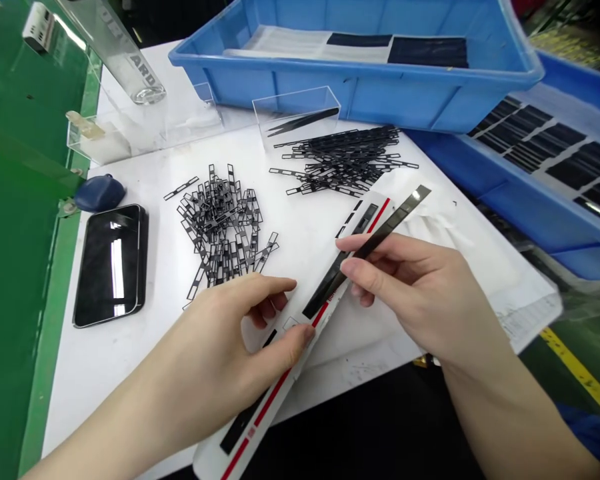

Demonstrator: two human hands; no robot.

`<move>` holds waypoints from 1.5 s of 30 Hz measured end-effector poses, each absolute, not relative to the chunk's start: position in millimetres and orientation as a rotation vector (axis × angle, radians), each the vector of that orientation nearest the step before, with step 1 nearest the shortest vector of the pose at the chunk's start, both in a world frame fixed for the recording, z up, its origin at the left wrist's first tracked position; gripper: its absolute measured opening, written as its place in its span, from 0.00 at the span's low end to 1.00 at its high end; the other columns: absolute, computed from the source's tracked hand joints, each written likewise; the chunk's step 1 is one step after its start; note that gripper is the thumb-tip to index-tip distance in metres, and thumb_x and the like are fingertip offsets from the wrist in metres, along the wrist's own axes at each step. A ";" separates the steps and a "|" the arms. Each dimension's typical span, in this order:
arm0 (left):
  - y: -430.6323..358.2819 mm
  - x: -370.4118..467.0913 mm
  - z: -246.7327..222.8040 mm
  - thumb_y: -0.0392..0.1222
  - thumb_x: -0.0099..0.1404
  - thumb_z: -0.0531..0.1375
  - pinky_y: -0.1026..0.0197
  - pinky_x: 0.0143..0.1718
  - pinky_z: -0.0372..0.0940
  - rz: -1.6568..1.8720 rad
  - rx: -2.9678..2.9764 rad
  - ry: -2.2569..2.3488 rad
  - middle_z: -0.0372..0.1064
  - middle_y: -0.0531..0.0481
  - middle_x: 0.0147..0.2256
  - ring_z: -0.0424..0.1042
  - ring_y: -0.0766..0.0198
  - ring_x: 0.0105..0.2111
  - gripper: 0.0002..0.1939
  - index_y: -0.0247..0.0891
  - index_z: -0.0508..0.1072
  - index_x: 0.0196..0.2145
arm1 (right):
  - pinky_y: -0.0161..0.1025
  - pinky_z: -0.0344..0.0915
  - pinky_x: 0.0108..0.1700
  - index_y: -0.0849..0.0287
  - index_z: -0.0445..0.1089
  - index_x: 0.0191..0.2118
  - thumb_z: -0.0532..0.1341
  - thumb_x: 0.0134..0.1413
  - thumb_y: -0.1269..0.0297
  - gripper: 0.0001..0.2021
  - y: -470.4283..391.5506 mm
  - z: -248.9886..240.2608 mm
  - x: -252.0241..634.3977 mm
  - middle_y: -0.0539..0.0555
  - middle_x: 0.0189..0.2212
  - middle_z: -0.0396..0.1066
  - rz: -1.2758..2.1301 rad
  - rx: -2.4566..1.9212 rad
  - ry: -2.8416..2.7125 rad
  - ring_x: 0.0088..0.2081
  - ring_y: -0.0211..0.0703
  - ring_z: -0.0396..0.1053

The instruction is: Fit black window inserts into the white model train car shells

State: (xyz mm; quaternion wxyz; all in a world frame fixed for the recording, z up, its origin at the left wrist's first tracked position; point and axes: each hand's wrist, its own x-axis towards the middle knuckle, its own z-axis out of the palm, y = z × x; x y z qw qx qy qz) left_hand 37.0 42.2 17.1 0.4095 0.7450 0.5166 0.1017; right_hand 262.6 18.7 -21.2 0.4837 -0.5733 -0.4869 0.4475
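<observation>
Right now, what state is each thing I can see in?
Right hand: pinching the dark strip
Dark strip: held slanted; far end partly hidden by fingers
Left hand: thumb over the red-striped board, grip unclear
Red-striped board: slanted, partly covered
Left frame pile: loose, jumbled
Right frame pile: loose, heaped
Black-screened device: lying flat, screen dark with reflections
Front blue bin: open, holding strips

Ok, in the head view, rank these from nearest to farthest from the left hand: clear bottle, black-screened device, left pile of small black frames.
From the left hand:
1. Left pile of small black frames: just beyond it.
2. Black-screened device: off to its left.
3. Clear bottle: farthest, at upper left.
</observation>
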 end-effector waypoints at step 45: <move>11.5 51.8 -4.6 0.38 0.66 0.73 0.71 0.49 0.74 0.675 0.978 0.926 0.85 0.54 0.47 0.82 0.63 0.51 0.17 0.48 0.81 0.52 | 0.34 0.76 0.34 0.56 0.78 0.52 0.72 0.58 0.71 0.16 -7.3 -8.7 236.4 0.46 0.31 0.76 0.788 -1.247 -1.239 0.31 0.36 0.74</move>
